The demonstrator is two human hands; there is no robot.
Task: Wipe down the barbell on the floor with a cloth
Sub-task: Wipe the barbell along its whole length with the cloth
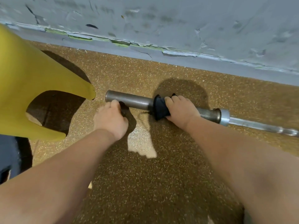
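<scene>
- On the speckled floor point(161, 183), close along the foot of the grey wall point(161, 21), the barbell point(129, 100) is seen from the head camera, the only view given. It lies flat, with its thick end sleeve towards the left and its thin shaft point(258, 126) running off to the right past a bright collar point(224, 118).
- A dark cloth point(160, 107) is wrapped round the sleeve about midway along. It is gripped by the right hand point(181, 109), whose fingers are curled close together over the top of it.
- The free end of the sleeve is held by the left hand point(110, 118), with the fingers bent and pressed together against the near side. Whether they reach underneath cannot be told.
- A yellow object point(32, 81) stands just beside the sleeve's end, not touching it.
- The bar is judged to be heavy, stiff and hard, so no harm from firm pressure is expected. Being round and smooth, it may roll on the floor, so steadying at the end is well advised.
- The cloth is soft and light and may bunch or slip. It is best kept wrapped fully round the metal and squeezed while it is slid along.
- The shaft and collar are judged to be left to wipe.
</scene>
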